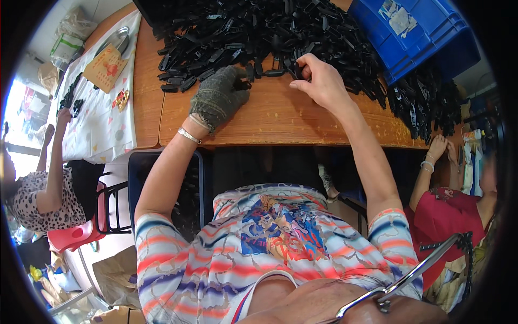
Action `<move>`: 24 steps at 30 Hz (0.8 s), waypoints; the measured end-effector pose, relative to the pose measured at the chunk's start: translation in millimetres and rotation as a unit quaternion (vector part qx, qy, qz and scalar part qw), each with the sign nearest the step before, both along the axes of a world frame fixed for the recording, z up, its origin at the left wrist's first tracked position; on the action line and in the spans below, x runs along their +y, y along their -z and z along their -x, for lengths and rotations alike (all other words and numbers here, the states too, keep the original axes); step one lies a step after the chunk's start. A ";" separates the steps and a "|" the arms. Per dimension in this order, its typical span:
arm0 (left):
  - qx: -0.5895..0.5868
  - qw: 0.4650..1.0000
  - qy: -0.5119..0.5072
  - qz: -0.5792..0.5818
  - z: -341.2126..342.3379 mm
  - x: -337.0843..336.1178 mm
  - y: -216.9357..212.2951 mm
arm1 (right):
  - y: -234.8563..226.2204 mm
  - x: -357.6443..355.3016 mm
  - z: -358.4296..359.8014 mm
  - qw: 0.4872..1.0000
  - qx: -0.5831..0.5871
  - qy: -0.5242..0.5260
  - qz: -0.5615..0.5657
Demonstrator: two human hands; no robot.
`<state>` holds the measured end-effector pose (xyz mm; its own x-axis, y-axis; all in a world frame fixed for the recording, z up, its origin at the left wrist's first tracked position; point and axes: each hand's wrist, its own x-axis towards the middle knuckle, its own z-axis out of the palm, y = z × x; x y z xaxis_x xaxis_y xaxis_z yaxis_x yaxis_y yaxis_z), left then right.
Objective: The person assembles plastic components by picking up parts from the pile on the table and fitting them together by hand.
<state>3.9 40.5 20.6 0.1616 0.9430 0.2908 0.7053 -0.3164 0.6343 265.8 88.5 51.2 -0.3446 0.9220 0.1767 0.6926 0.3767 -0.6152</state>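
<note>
A big heap of small black plastic clip-like parts [232,35] covers the far side of the wooden table [270,116]. My left hand [220,97], in a dark grey work glove, is closed at the heap's near edge. Between its thumb and fingers is a small black plastic part [244,84]. To its right, my bare right hand [322,83] reaches into the same edge. Its curled index finger lies against a black part [294,69], thumb held lower and apart. Whether the fingers grip that part, I cannot tell.
A blue plastic crate [413,38] is tipped at the far right, with more black parts below it. Co-workers sit at both sides, their hands on the tables. A blue bin [141,186] stands below the table edge by my left arm. The left table has a patterned cloth [116,129].
</note>
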 end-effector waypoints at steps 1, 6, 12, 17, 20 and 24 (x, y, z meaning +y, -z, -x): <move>-0.072 0.997 -0.015 0.028 -3.8 1.7 -2.1 | 5.0 6.7 0.0 1.000 -0.013 0.000 0.002; -0.265 0.958 0.014 0.109 -24.7 -4.6 8.4 | 11.6 -7.0 18.5 0.968 0.213 -0.058 0.123; -0.419 0.863 0.039 0.280 -27.9 -8.2 -1.9 | 30.9 -16.3 28.3 0.931 0.324 -0.099 0.139; -0.388 0.869 0.051 0.302 -21.8 -9.2 -3.3 | 37.3 -20.2 27.6 0.919 0.335 -0.131 0.160; -0.384 0.875 0.058 0.290 -19.9 -9.3 3.2 | 36.5 -23.3 29.2 0.905 0.349 -0.141 0.196; -0.370 0.904 0.097 0.189 -21.9 -11.4 8.5 | 35.2 -27.2 31.2 0.885 0.373 -0.125 0.250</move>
